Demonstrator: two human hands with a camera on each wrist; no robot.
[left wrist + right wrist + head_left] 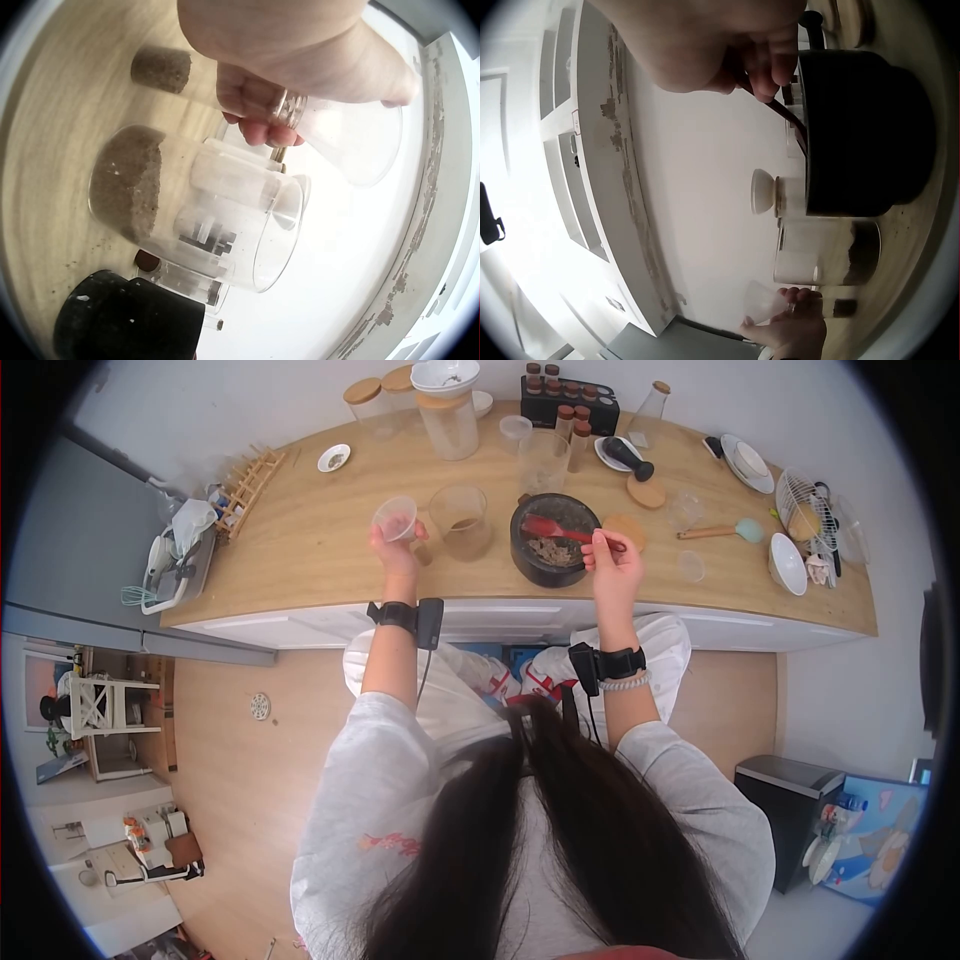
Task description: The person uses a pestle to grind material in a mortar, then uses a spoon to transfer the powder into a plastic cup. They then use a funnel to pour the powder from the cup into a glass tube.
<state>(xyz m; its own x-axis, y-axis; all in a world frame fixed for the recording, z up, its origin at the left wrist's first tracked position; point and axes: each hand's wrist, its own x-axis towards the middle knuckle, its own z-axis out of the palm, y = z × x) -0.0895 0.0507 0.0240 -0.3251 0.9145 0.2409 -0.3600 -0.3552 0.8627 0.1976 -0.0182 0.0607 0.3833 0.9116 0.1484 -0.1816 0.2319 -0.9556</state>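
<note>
My left hand (pixel 398 552) grips a narrow glass tube round its neck, where a clear funnel (pixel 352 146) sits in the top. Brown powder (pixel 161 69) fills the bottom of that tube in the left wrist view. Beside it stands a wide glass beaker (pixel 460 510), also with brown powder low inside. Between thumb and fingers, my right hand (pixel 613 565) pinches the handle of a red spatula (pixel 545 527). Its blade lies over the opening of a black mortar (pixel 519 555), which holds crumbled greyish-brown material (pixel 556 550).
Behind the mortar stand an empty-looking glass (pixel 545 463) and a black pestle (pixel 628 457) on a white dish. A wooden rack (pixel 250 488) is at the left, a white bowl (pixel 788 564) and a pale green-headed spatula (pixel 748 530) at the right. Glass jars line the back.
</note>
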